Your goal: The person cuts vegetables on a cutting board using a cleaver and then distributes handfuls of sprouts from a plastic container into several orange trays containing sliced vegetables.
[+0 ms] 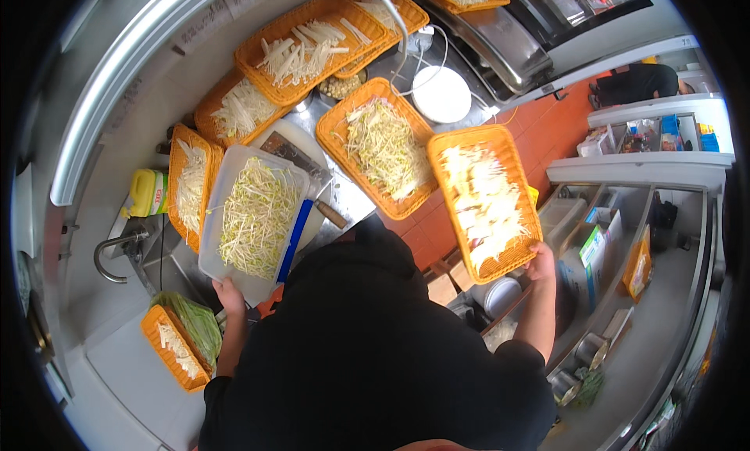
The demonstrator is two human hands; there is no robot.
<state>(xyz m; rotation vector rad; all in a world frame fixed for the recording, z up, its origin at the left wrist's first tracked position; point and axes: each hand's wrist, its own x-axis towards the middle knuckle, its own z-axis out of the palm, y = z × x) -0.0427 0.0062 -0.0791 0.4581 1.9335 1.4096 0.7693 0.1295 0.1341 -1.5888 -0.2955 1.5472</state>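
My left hand (229, 295) grips the near edge of a clear plastic tub (209, 236) full of bean sprouts (254, 216). A blue strip runs along the tub's right side. Out to the right, my right hand (541, 262) is closed on the near right corner of an orange woven basket (516, 254). Pale strips (483, 197) fill that basket, too bright to name. Between the two lies another orange basket (332, 127) of bean sprouts, its far-right side meeting the held basket's edge. A wooden-handled cleaver (330, 214) lies just right of the tub.
Several orange baskets (246, 56) with pale strips line the back counter, near a round white appliance (442, 95). At left are a faucet (109, 267), a yellow-green jug (144, 193) and a smaller basket (160, 361). Steel shelving (664, 295) stands right; another person (641, 84) bends far right.
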